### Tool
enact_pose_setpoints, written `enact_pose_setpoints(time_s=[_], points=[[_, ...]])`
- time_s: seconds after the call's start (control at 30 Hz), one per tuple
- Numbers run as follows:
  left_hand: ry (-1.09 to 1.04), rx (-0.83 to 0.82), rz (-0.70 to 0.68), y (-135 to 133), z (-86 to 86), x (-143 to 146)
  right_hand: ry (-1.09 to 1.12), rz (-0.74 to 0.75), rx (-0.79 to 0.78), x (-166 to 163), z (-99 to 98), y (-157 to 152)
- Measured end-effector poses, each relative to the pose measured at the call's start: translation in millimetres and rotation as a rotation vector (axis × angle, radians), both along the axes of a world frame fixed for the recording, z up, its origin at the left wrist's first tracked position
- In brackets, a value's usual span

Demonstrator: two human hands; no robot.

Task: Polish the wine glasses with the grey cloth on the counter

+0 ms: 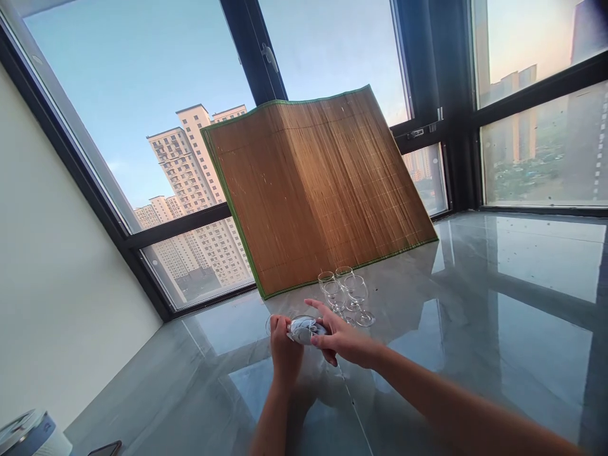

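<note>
The left hand [285, 347] is clamped on the foot end of a clear stemmed wine glass [300, 329], keeping it sideways above the glossy grey surface [475, 329], so its mouth meets the right hand [342, 342], whose fingers close on the bowl and what seems a pale cloth [304, 328] inside.

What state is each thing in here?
held glass: on its side, gripped by both hands, something pale inside
left hand: closed around it
right hand: pinching its bowl
standing glasses: upright, empty
bamboo mat: unrolled, leaning against window
phone: lying flat, screen dark
</note>
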State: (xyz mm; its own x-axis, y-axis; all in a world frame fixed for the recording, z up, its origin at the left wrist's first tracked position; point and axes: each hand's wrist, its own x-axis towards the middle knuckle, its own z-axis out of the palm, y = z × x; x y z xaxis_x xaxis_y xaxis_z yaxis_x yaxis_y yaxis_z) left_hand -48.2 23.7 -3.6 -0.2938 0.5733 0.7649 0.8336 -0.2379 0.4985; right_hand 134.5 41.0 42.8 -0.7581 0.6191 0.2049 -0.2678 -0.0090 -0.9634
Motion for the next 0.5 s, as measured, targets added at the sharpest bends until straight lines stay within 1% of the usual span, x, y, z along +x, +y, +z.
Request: enact_pose_setpoints(time_s=[0.13, 0.27, 0.4, 0.5], points=[[-0.092, -0.006, -0.095, 1, 1.3, 2, 0.033, -0.005, 0.034, 0, 0.4, 0], [-0.173, -0.022, -0.156, 1, 4.6, 4, 0.070, 0.009, 0.054, 3, 6.6, -2], [-0.261, -0.070, -0.229, 1, 6.4, 4, 0.120, 0.027, 0.020, 6, 11.8, -4], [-0.332, -0.122, -0.292, 1, 6.4, 4, 0.155, 0.031, -0.004, 5, 10.5, -4]])
